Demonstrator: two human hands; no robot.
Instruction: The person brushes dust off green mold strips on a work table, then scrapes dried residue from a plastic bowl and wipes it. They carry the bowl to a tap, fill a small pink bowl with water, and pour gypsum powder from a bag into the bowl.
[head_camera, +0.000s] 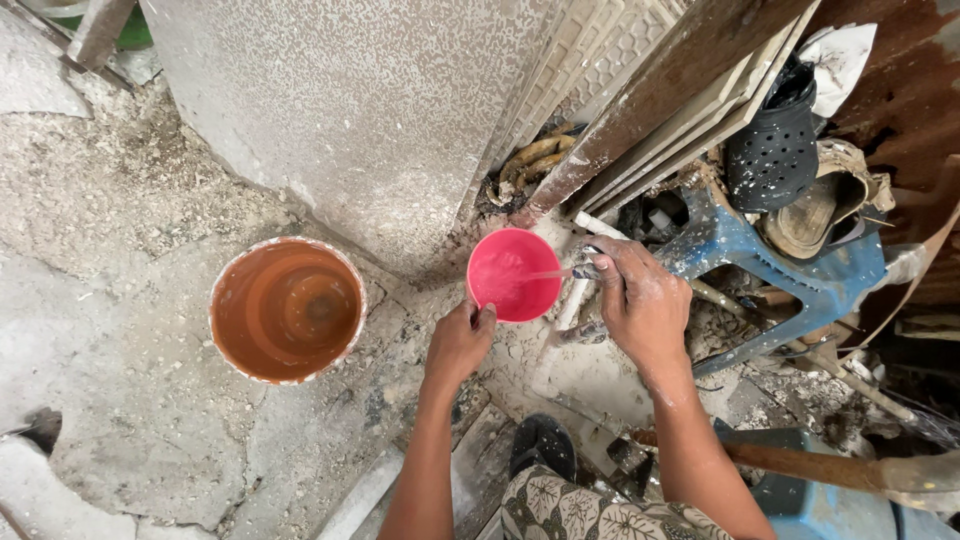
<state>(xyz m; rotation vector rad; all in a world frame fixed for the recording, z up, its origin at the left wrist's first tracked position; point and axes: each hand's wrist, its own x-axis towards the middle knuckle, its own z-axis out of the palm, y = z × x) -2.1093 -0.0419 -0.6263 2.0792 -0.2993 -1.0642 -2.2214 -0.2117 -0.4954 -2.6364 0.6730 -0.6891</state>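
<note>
Pink cup (515, 274) sat low over the dusty concrete floor (120, 400), beside the grey slab (350, 110); left hand (458, 345) gripped its near rim, right hand (640, 300) was closed round the tap (588, 268), a thin stream running in. Best, I'd judge, to keep cup level & right under the spout, w/ tap eased so nothing splashes. Brown bucket (287, 310) stood well left; blue stool (780, 270), black clog (775, 150) & boards cluttered the right.
</note>
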